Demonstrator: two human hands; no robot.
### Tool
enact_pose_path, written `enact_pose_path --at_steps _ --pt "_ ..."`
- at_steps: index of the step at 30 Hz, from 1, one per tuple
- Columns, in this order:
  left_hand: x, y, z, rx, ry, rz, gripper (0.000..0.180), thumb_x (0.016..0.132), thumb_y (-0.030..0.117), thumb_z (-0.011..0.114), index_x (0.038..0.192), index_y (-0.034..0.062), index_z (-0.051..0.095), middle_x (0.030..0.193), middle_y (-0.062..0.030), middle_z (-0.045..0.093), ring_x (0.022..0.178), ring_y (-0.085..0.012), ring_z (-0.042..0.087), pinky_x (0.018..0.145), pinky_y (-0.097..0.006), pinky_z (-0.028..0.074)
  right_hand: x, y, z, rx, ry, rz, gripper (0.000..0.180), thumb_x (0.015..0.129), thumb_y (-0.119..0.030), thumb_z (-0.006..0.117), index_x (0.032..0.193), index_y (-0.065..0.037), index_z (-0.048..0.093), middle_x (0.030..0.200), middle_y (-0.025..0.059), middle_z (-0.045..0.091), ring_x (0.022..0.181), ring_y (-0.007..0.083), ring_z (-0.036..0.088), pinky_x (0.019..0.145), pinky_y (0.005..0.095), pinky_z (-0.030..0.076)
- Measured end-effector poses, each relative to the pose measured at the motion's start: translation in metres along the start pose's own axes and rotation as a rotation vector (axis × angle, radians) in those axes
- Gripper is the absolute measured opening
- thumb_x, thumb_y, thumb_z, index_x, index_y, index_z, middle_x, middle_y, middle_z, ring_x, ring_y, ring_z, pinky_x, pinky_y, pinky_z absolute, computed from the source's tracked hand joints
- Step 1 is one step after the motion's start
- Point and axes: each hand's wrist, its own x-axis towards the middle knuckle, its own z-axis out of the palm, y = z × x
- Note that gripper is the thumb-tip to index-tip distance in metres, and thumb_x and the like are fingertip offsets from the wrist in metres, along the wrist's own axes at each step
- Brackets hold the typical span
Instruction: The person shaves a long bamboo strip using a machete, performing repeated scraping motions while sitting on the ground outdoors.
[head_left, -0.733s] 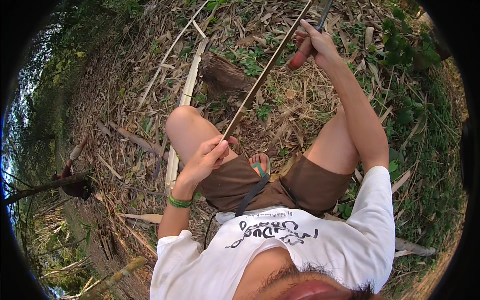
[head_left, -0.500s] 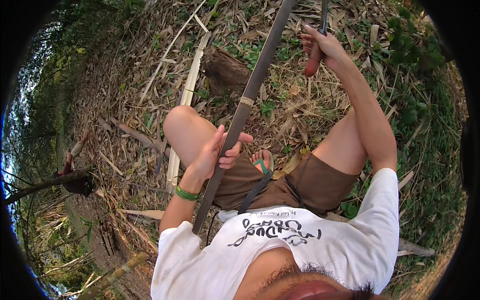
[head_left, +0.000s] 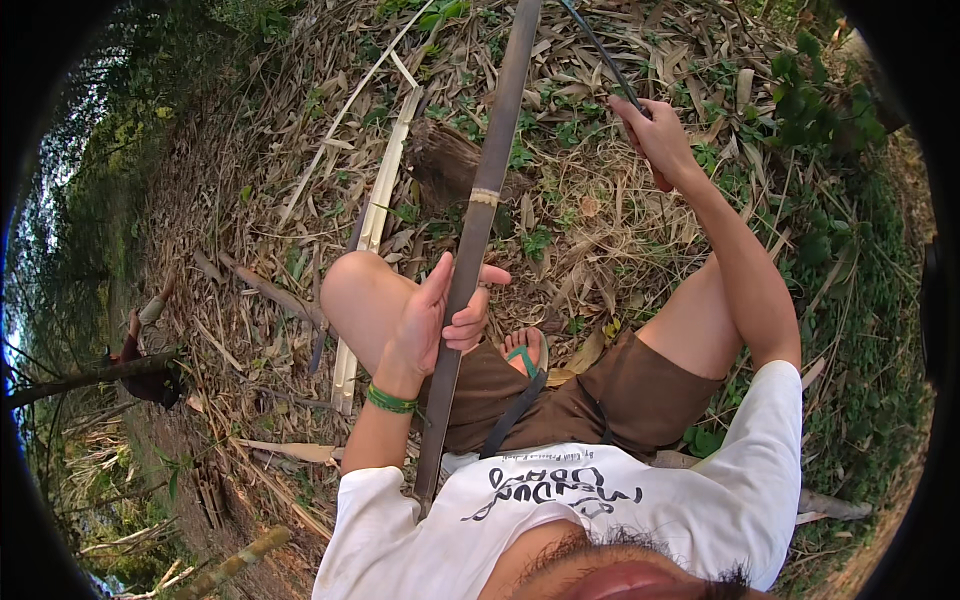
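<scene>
A long dark bamboo strip (head_left: 498, 140) with a pale node band runs from the top edge down to my left side. Its lower end rests by my white shirt. My left hand (head_left: 415, 330) is wrapped around it above my left knee, the index finger stretched out past its right edge. At the upper right, my right hand (head_left: 662, 148) grips the handle of a long knife, whose narrow dark blade (head_left: 606, 60) points up and left toward the bamboo strip, apart from it. Most of the handle is hidden in the fingers; only its reddish end shows.
A short brown log (head_left: 445, 160) lies just left of the bamboo strip. Beyond it, pale split bamboo (head_left: 385, 175) lies on dry leaves. Another person (head_left: 145, 365) is at the far left beside a dark branch (head_left: 90, 378). Green plants (head_left: 825, 120) grow at the right.
The bamboo strip has swung more upright, its top end moving left. My right hand has turned, so the knife blade now slants up and left and the handle is more hidden.
</scene>
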Motion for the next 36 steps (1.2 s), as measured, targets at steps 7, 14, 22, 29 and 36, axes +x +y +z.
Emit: enact_pose_path --at_steps 7,14,22,29,36 --pt "0.014 0.008 0.012 0.204 0.145 0.176 0.04 0.11 0.045 0.031 0.1 0.0108 0.047 0.061 0.0025 0.041 0.043 -0.0059 0.039 0.037 -0.02 0.033 -0.021 -0.026 0.021 -0.173 0.023 -0.274 0.087 0.088 -0.079 0.05 0.091 0.004 0.074 0.057 0.0071 0.058 0.051 0.0169 0.053 0.052 0.0331 0.039" --pt "0.04 0.011 0.021 0.306 0.311 0.205 0.037 0.11 0.046 0.035 0.092 0.0142 0.042 0.059 0.0045 0.037 0.041 -0.0059 0.031 0.034 -0.021 0.025 -0.062 -0.051 0.059 -0.405 -0.106 -0.435 0.069 0.088 -0.07 0.06 0.073 -0.003 0.063 0.061 0.0094 0.059 0.052 0.0259 0.059 0.051 0.0393 0.045" --pt "0.034 0.003 0.04 0.687 0.31 0.273 0.025 0.098 0.018 0.061 0.088 0.0137 0.038 0.056 0.0069 0.031 0.037 -0.0038 0.025 0.037 -0.021 0.019 -0.075 -0.064 0.071 -0.56 -0.032 -0.797 0.068 0.085 -0.071 0.062 0.068 -0.006 0.056 0.059 0.0094 0.057 0.051 0.0309 0.06 0.049 0.0439 0.046" --pt "0.026 0.006 0.045 0.572 0.269 0.176 0.03 0.093 0.007 0.063 0.09 0.0139 0.034 0.057 0.0059 0.034 0.039 -0.0041 0.027 0.038 -0.021 0.019 -0.043 -0.063 0.052 -0.475 0.02 -0.527 0.077 0.086 -0.078 0.054 0.069 -0.004 0.062 0.055 0.0145 0.059 0.054 0.0336 0.065 0.05 0.0464 0.05" --pt "0.023 0.004 0.033 0.584 0.23 0.216 0.029 0.085 -0.005 0.055 0.09 0.0127 0.033 0.059 0.0026 0.036 0.04 -0.0063 0.029 0.038 -0.024 0.021 -0.053 -0.061 0.058 -0.561 -0.026 -0.657 0.072 0.086 -0.073 0.057 0.066 -0.004 0.057 0.055 0.0143 0.055 0.056 0.0362 0.062 0.052 0.0459 0.048"
